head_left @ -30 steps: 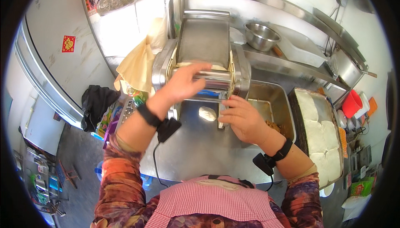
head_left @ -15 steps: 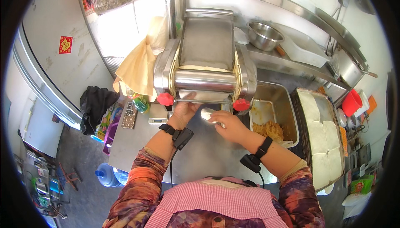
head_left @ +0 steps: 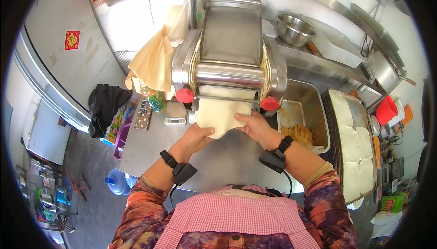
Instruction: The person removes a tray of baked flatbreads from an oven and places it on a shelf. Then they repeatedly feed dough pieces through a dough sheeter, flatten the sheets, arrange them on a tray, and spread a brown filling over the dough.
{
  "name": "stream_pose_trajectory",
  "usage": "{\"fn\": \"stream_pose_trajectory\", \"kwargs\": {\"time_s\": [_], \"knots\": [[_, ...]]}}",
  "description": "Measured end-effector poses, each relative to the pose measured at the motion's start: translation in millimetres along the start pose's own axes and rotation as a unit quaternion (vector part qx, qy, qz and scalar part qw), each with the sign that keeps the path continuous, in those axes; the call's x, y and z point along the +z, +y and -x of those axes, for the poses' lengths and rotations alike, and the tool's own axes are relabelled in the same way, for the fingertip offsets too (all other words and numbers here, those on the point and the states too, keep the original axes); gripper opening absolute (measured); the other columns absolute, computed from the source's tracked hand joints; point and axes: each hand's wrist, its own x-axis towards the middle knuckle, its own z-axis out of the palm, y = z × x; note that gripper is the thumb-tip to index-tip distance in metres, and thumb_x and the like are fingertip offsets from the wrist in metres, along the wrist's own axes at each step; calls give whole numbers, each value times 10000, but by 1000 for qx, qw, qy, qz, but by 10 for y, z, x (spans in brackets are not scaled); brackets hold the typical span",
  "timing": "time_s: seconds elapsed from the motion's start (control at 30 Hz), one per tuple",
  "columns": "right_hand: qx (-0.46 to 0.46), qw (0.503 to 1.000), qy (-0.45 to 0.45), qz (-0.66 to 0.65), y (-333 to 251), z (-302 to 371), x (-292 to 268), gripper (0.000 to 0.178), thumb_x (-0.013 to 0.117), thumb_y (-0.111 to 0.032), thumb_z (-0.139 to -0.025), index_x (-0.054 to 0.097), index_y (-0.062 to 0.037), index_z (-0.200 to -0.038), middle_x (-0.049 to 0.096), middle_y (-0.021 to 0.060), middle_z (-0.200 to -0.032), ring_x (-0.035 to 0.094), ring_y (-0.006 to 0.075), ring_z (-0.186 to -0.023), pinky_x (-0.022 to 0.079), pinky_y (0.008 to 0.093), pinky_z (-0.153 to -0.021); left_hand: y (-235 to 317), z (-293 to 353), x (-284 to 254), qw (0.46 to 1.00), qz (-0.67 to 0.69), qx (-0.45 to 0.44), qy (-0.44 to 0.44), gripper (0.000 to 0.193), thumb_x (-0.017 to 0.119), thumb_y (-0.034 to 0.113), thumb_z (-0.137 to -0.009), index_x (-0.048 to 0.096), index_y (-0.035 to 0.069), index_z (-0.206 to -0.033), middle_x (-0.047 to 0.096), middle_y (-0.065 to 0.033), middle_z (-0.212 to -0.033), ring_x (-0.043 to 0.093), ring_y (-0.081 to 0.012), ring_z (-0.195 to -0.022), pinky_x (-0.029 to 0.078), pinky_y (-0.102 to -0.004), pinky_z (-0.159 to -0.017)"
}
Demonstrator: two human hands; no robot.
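A pale dough sheet (head_left: pixel 221 116) hangs from under the steel roller of the dough sheeter (head_left: pixel 230 73), passing behind its thin front bar. My left hand (head_left: pixel 198 138) grips the sheet's lower left edge, thumb on top and fingers underneath. At the lower right edge my right hand (head_left: pixel 256 125) pinches the same sheet, thumb over it, its other fingers partly hidden. Between the hands the sheet sags to a rounded tip above the steel table (head_left: pixel 218 162). Red knobs sit on both sides of the sheeter.
Right of the sheeter stands a steel pan (head_left: pixel 325 126) with brownish-yellow filling. Beyond it lies a tray (head_left: pixel 334 158) of flat white dough pieces. A small scale (head_left: pixel 175 114) and a patterned phone (head_left: pixel 143 114) rest at left. A steel bowl (head_left: pixel 296 29) sits on the back shelf.
A dough sheet now extends out from under the roller, and both hands have closed on its edges. The small white dough piece in my right hand is no longer visible. My view has shifted slightly.
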Motion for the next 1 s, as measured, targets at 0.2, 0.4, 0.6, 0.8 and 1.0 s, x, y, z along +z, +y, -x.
{"fn": "stream_pose_trajectory", "kwargs": {"time_s": [0.2, 0.4, 0.6, 0.8, 1.0], "knots": [[4, 997, -68, -30, 14, 320, 64, 573, 614, 15, -834, 382, -26, -1356, 514, 126, -1304, 543, 264, -1172, 480, 413, -966, -71, 318, 72, 999, -28, -21, -12, 530, 608, 25, -867, 417, 36, -1362, 519, -106, -1323, 525, -239, -1196, 432, -378, -1014], [55, 994, -90, -27, 26, 677, 23, 619, 626, 27, -815, 378, -54, -1376, 507, 121, -1317, 534, 266, -1187, 466, 416, -988, -134, 558, 248, 997, -45, -58, -23, 550, 646, 80, -867, 413, 25, -1363, 516, -107, -1328, 517, -237, -1202, 427, -374, -1005], [56, 995, -73, -26, 15, 1031, -44, 559, 567, 57, -829, 402, -46, -1353, 531, 127, -1283, 557, 276, -1159, 483, 422, -972, -127, 766, 511, 972, -184, -144, -8, 473, 610, 144, -909, 451, 23, -1337, 530, -97, -1309, 500, -216, -1212, 418, -367, -1003], [96, 988, -115, -42, -246, 1533, -221, 544, 628, 8, -820, 441, -51, -1327, 578, 102, -1212, 590, 229, -1097, 495, 369, -936, -373, 686, 704, 880, -347, -220, -239, 516, 570, 241, -947, 413, -10, -1368, 536, -146, -1289, 481, -220, -1219, 386, -377, -1025], [119, 984, -133, -2, -901, 2460, -599, 527, 648, -97, -840, 451, -35, -1325, 602, 92, -1165, 605, 188, -1044, 498, 330, -891, -659, 134, 1314, 865, -432, -116, -228, 833, 744, 410, -793, 364, -18, -1399, 516, -134, -1328, 498, -233, -1213, 375, -379, -1026]]}}
